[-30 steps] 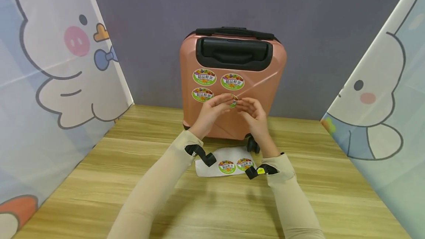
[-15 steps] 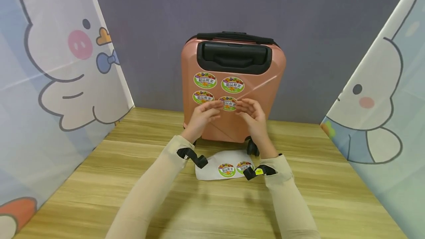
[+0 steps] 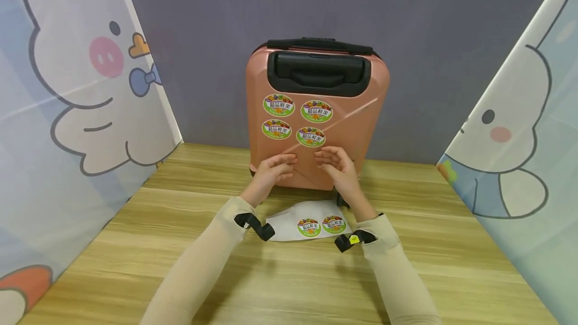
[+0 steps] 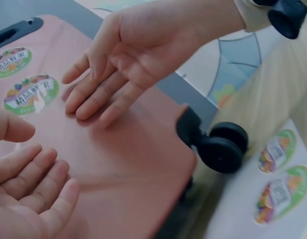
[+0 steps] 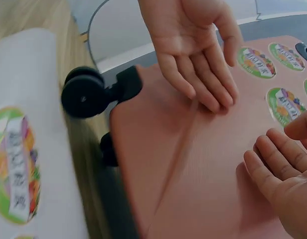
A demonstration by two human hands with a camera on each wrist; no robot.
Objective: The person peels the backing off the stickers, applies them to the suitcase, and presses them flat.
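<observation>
A pink suitcase [image 3: 311, 169] stands upright at the back of the table, with several oval fruit stickers on its face. The lower right sticker [image 3: 310, 137] lies just above my hands. Low in front of the suitcase is my left hand [image 3: 272, 172], palm inward, its fingers relaxed and holding nothing. Opposite it, my right hand [image 3: 337, 165] has loosely bent fingers, also holding nothing. In the left wrist view, the right hand's fingertips [image 4: 88, 112] are right at the suitcase's surface. A white backing sheet [image 3: 289, 222] with two stickers [image 3: 309, 227] lies on the table below the hands.
Black caster wheels [image 4: 221, 152] stick out at the suitcase's base, close to the sheet. A grey wall [image 3: 194, 64] rises behind it. Printed cartoon panels [image 3: 99, 79] flank both sides of the wooden table [image 3: 158, 245].
Both hands have moved down the suitcase, away from the lower right sticker, which is now fully uncovered. The left hand has also shifted left, widening the gap between the hands.
</observation>
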